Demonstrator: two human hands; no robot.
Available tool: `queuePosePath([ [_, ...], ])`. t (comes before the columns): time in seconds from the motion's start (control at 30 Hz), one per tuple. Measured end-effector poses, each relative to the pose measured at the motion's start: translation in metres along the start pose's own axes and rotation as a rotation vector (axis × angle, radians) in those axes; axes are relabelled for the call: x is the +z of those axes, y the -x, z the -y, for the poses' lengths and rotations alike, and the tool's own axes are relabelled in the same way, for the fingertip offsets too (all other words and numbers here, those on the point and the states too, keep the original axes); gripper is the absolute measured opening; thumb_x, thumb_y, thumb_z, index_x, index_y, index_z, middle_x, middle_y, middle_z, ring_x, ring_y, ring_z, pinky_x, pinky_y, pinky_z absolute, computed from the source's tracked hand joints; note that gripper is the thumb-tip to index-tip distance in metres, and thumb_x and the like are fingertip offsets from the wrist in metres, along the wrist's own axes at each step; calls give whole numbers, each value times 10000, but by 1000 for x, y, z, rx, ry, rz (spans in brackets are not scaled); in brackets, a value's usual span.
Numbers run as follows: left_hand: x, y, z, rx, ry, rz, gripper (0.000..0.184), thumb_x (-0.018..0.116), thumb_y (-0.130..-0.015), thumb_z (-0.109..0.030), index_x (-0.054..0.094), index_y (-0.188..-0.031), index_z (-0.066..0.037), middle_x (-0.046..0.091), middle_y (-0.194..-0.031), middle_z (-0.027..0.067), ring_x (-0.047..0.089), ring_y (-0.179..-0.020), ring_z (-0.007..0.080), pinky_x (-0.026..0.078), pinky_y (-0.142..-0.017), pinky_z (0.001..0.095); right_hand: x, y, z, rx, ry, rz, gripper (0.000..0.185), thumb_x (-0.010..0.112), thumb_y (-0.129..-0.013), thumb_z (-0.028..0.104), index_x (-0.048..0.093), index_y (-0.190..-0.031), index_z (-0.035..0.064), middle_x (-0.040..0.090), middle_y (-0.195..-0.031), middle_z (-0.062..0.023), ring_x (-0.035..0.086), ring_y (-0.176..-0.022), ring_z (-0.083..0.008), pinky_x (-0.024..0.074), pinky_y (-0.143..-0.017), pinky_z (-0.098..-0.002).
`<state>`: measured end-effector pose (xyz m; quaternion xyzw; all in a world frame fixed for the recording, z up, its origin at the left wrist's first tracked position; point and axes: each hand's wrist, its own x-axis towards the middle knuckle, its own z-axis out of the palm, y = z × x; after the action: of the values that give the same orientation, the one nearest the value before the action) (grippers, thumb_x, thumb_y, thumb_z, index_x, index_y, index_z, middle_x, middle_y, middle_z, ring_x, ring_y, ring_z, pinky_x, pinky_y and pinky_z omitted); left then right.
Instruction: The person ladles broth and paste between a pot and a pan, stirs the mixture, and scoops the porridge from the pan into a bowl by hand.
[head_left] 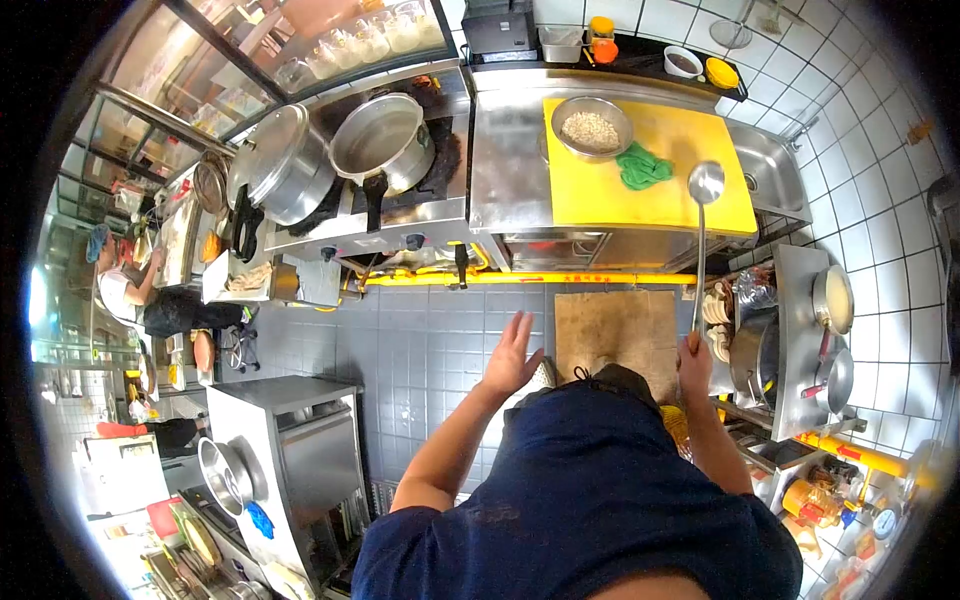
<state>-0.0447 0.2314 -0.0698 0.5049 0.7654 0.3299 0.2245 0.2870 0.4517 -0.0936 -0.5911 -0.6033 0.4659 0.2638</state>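
My right hand is wrapped round the handle of a long metal ladle. The ladle's bowl reaches up over the right part of a yellow cutting board; I cannot tell whether it touches the board. My left hand hangs in the air over the tiled floor, fingers stretched out and nothing in it. On the board stand a steel bowl of pale chopped pieces and a crumpled green cloth.
Left of the board, an open pot and a lidded pressure cooker sit on the stove. A sink lies right of the board. A steel shelf with pans is at my right. A steel cabinet stands at left; another person works beyond.
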Motion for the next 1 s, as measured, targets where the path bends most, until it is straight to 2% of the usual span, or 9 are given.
queuePosePath([
  [0.27, 14, -96, -92, 148, 196, -9, 669, 711, -851, -204, 424, -1393, 63, 434, -1425, 290, 443, -1311, 427, 397, -1086, 434, 65, -73, 106, -253, 14, -126, 284, 557, -956, 196, 542, -1138, -23, 600, -896, -169, 600, -844, -255, 479, -765, -396],
  [0.33, 51, -126, -97, 80, 356, 99, 671, 696, -878, -256, 422, -1401, 64, 427, -1442, 279, 452, -1317, 405, 394, -1089, 423, 75, -101, 99, 37, -51, 9, 307, 551, -954, 206, 519, -1208, 36, 528, -804, -43, 502, -646, -130, 439, -548, -308],
  [0.43, 82, -177, -122, -380, 998, 310, 799, 432, -970, -620, 419, -1424, 38, 471, -1450, 194, 408, -1382, 286, 355, -1123, 407, 90, -118, 84, -161, 65, 67, 368, 565, -920, 164, 479, -1254, 39, 578, -883, -75, 549, -720, -186, 472, -606, -345],
  [0.5, 87, -204, -153, -434, 1272, 435, 841, 351, -956, -695, 443, -1418, 2, 553, -1360, 138, 508, -1263, 243, 398, -1051, 418, 52, -95, 146, -110, -155, 294, 379, 566, -927, 215, 480, -1233, 9, 625, -946, -177, 610, -857, -256, 490, -755, -393],
  [0.67, 124, -244, -166, -333, 1571, 579, 503, 437, -1014, -439, 541, -1299, -38, 622, -1227, 146, 589, -1128, 266, 465, -981, 412, -20, -143, 157, -344, -203, 686, 323, 625, -907, 229, 585, -1111, -18, 667, -964, -223, 653, -927, -261, 501, -826, -414],
  [0.7, 118, -243, -218, -505, 1555, 392, 421, 491, -1001, -389, 576, -1238, -52, 655, -1147, 146, 622, -1053, 265, 498, -936, 419, -52, -153, 162, -388, -88, 681, 337, 624, -906, 226, 595, -1132, -23, 659, -963, -213, 659, -914, -306, 502, -839, -421],
  [0.8, 141, -246, -209, -727, 1394, 271, 393, 549, -975, -287, 518, -1294, -60, 672, -930, 134, 645, -682, 231, 522, -573, 306, -132, -205, 115, -557, 139, 61, 458, 720, -860, 315, 604, -1203, 34, 640, -1132, -186, 630, -1022, -301, 496, -891, -387],
  [0.9, 147, -247, -213, -630, 1429, 336, 445, 555, -932, -220, 473, -1334, -47, 649, -797, 119, 625, -632, 219, 502, -520, 301, -262, -250, 81, -174, 207, -388, 513, 735, -856, 250, 543, -1280, 34, 578, -1242, -189, 549, -1162, -335, 419, -1007, -419],
  [1.0, 150, -257, -232, -686, 1481, 300, 492, 577, -830, -125, 487, -1301, -16, 647, -796, 153, 627, -629, 241, 516, -521, 301, -375, -275, -11, -35, 644, -892, 682, 670, -874, 376, 424, -1322, -75, 524, -1227, -328, 525, -1153, -462, 418, -989, -484],
])
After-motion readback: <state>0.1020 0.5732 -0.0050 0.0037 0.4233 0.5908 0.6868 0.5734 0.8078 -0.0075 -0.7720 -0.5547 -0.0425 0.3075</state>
